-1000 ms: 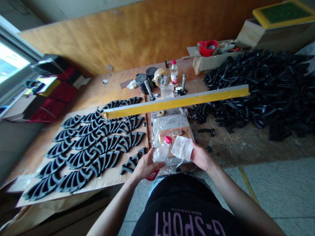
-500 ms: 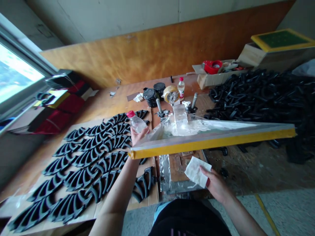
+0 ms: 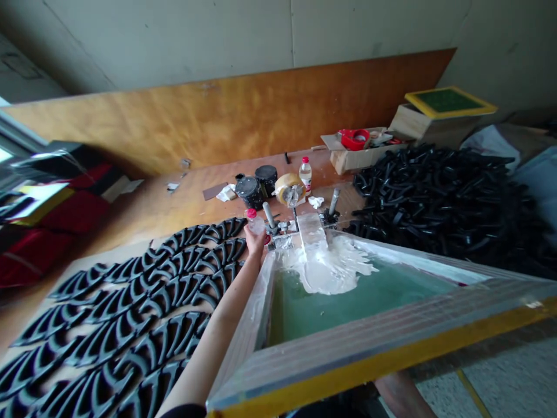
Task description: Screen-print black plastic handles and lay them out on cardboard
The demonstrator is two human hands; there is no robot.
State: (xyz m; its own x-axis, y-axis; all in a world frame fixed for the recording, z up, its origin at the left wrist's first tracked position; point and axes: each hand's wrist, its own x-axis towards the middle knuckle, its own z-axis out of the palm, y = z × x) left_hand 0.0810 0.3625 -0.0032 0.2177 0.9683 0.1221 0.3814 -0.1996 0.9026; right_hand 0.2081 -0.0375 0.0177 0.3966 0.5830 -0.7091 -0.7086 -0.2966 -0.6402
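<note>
My left hand (image 3: 255,238) is wrapped around a clear plastic bottle (image 3: 256,225) with a red cap, at the back left corner of a screen printing frame (image 3: 331,351). The frame is tilted up, its yellow front edge close to me. White ink (image 3: 331,273) is spread over the far part of its green mesh, and a squeegee-like blade (image 3: 311,232) stands at the ink's back edge. Of my right hand (image 3: 398,390) only the wrist area shows below the front edge; its fingers are hidden behind the frame, and so is anything in them.
Rows of curved black parts (image 3: 169,290) lie on cardboard at left. A large heap of black parts (image 3: 426,197) is at right. Behind the frame are black tubs (image 3: 249,191), a tape roll (image 3: 289,189), another red-capped bottle (image 3: 305,173) and metal clamp posts (image 3: 334,203).
The frame has tilted so its mesh and white ink face me. My left hand moved the bottle back toward the clamps. My right hand, earlier holding a white wipe, has gone beneath the frame.
</note>
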